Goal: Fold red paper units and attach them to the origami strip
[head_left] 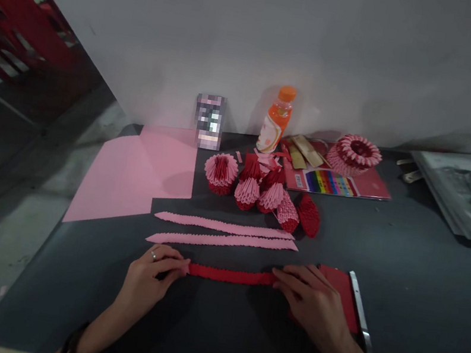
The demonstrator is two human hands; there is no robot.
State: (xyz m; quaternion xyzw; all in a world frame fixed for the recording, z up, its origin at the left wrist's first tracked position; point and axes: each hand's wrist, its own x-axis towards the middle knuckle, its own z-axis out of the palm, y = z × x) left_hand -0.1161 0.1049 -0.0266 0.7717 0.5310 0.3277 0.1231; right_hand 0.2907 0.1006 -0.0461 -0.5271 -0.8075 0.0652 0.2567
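Some pink paper [117, 181] lies flat at the left end of the dark counter [411, 314]. Near its lower right corner is the left hand [150, 273], with a ring on one finger and a dark band at the wrist. Its fingers pinch the left end of a red paper strip [228, 275] with a notched edge. Beyond this hand, a pixelated upright object [209, 124] stands by the wall.

Two pink strips [220, 239], also notched, lie between the hands and the folded paper pieces. The red strip extends straight between both hands, near the front edge; whether it touches the counter cannot be determined. Behind the pink strips, a pink and red folded cup [220, 175] stands left of several folded paper pieces [260, 192]. An orange bottle [275, 123] stands behind these pieces.

The right hand [315, 295] has its fingers pinched on the right end of the red strip. Farther back, a pink and red folded ring [354, 154] rests on a flat red pack [373, 187]. Beside the right hand lies red paper [344, 297], with a metal bar [361, 312] along its right side. Grey sheets [452, 201] occupy the far right.
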